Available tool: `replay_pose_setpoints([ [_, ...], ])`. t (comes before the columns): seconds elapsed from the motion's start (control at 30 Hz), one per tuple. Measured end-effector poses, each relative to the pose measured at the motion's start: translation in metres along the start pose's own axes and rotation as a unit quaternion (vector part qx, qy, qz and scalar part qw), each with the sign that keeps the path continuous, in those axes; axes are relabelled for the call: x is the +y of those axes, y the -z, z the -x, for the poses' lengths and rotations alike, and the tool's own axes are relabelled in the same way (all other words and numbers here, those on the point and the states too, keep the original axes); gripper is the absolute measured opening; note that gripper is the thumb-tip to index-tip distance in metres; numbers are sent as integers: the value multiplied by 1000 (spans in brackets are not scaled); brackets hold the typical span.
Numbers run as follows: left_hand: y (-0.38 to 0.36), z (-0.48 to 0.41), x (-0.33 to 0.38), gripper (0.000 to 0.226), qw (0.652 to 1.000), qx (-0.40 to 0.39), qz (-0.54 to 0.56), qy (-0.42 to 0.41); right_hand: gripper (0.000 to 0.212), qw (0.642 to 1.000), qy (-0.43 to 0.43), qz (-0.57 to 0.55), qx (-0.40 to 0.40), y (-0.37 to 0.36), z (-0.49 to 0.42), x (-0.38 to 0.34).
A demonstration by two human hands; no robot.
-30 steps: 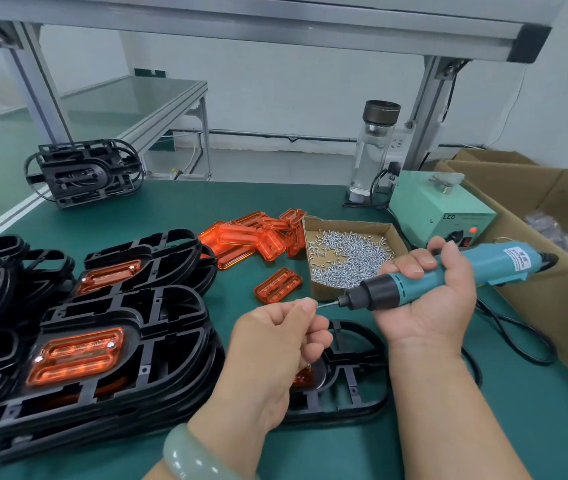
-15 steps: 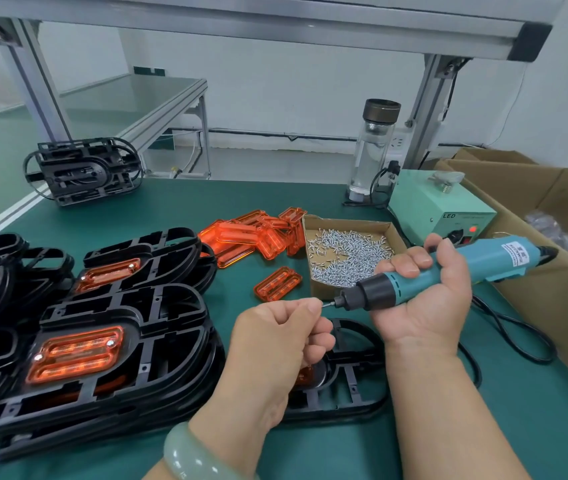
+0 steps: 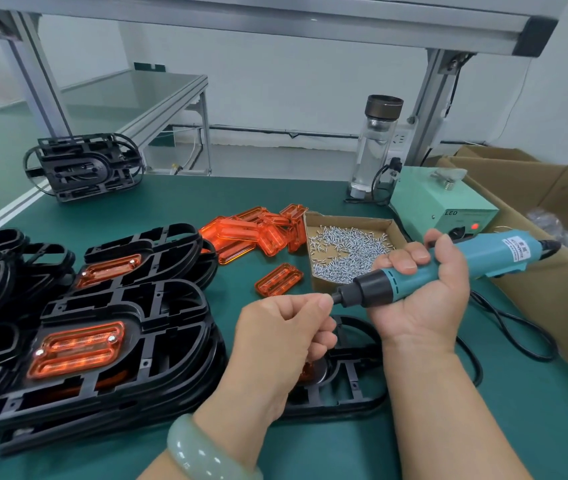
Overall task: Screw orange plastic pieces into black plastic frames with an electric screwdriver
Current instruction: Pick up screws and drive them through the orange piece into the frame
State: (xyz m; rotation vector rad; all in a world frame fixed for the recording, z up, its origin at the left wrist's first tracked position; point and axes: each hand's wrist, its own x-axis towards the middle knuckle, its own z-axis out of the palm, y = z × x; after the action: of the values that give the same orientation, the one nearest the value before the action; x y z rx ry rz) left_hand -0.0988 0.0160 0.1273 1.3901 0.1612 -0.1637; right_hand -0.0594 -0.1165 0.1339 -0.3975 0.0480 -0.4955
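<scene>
Your right hand grips the electric screwdriver above a black frame on the worktop, left fingers pinching the tool's tip. Finished frames stack left; loose orange pieces await fitting.

Looks like a small factory assembly bench: green mat, aluminium frame overhead, stacked black frames left of the screw box, orange pieces behind it, cartons to its right.
</scene>
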Motion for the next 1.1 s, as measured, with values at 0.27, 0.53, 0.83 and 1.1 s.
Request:
replay_pose_setpoints([
  [0.27,24,24,-5,18,845,17,-465,-263,16,1000,18,-2,23,3,-7,-10],
  [0.53,32,25,-19,32,707,-77,-639,-294,14,1000,10,16,22,2,-5,-7],
  [0.83,36,31,-21,40,700,-125,-631,-309,15,999,-13,50,-7,-2,2,2],
  [1.1,27,34,-37,46,725,-64,-586,-357,8,994,-39,90,-50,-6,13,12],
])
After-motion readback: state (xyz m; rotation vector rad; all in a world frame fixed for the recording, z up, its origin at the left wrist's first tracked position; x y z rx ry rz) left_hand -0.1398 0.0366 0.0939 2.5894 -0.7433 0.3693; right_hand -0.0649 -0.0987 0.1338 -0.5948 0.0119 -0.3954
